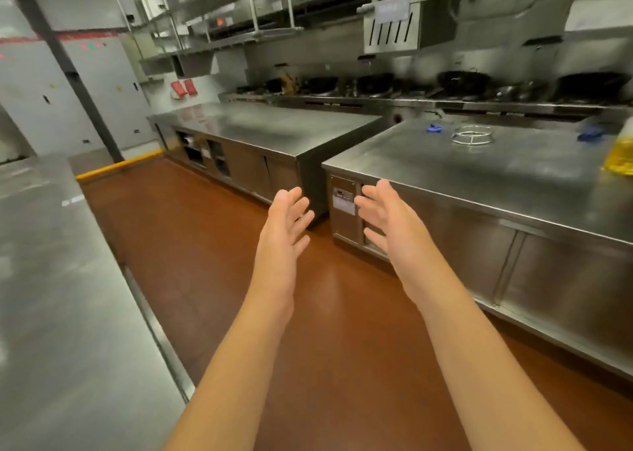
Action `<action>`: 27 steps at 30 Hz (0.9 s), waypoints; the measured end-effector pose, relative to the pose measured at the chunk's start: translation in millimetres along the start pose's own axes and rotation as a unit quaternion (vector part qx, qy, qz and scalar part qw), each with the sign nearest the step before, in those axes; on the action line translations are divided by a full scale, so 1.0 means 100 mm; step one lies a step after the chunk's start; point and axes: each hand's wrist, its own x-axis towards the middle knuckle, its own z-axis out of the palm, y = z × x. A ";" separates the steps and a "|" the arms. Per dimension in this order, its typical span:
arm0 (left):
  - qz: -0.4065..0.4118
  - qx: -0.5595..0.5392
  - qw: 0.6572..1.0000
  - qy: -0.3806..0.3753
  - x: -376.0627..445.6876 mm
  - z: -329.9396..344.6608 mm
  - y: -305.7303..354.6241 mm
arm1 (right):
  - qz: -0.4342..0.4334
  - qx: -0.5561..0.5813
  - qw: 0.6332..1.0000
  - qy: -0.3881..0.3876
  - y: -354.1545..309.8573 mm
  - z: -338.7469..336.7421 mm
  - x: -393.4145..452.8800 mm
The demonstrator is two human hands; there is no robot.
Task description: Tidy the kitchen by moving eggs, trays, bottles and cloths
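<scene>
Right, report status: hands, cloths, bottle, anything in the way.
Left hand and right hand open, holding nothing, over the floor. Two blue cloths and oil bottle on right counter, untouched. Wire ring sits between the cloths.

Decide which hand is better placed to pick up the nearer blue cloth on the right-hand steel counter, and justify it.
Probably the right hand. It is open, empty and beside the stainless steel counter where the small crumpled blue cloth lies. The left hand, also open and empty, is over the floor, farther away.

No writing on the control panel (343,195) or elsewhere is legible.
</scene>
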 end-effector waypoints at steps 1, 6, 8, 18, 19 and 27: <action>-0.001 -0.008 1.000 -0.013 0.10 0.10 0.01 | 0.001 0.008 1.000 0.011 -0.04 -0.09 0.04; -0.002 -0.048 0.997 -0.060 0.58 0.51 0.00 | -0.006 0.054 0.997 0.055 -0.18 -0.40 0.37; 0.003 -0.062 0.995 -0.078 0.79 0.63 -0.01 | -0.014 0.058 0.996 0.069 -0.19 -0.48 0.54; 0.008 -0.101 0.986 -0.134 1.94 0.93 -0.14 | -0.027 0.073 0.988 0.137 -0.15 -0.72 1.53; 0.005 -0.101 0.985 -0.141 2.04 0.95 -0.17 | -0.026 0.072 0.987 0.144 -0.14 -0.73 1.62; -0.022 -0.100 0.971 -0.215 2.64 1.30 -0.40 | -0.017 0.088 0.976 0.197 0.04 -0.91 2.06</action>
